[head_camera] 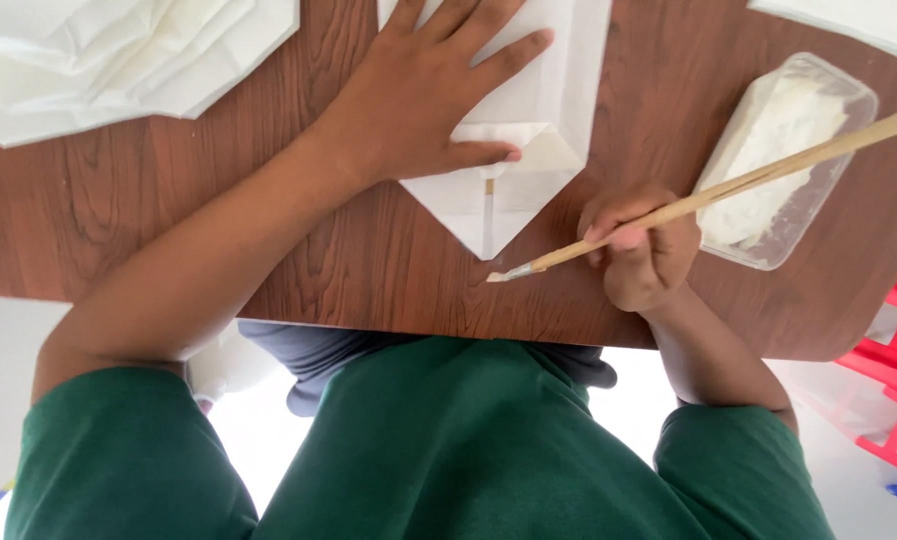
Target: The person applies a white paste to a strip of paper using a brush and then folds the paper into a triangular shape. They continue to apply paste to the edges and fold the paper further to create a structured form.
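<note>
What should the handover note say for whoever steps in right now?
Left hand: flat on the white folded paper, pressing it to the wooden table.
Right hand: fingers grip a wooden brush, bristle tip just off the paper's pointed flap.
Clear tub of white paste sits beside the right hand. Stack of folded white paper lies beyond the left arm.
Done: flap folded to a point. Whether paste is applied cannot be told.

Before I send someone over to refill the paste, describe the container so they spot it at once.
On the brown wooden table, look past the right hand holding the brush. There sits a clear plastic tub of white paste, rectangular with rounded corners. Unlike the flat white folded paper nearby, it is see-through and raised.
</note>
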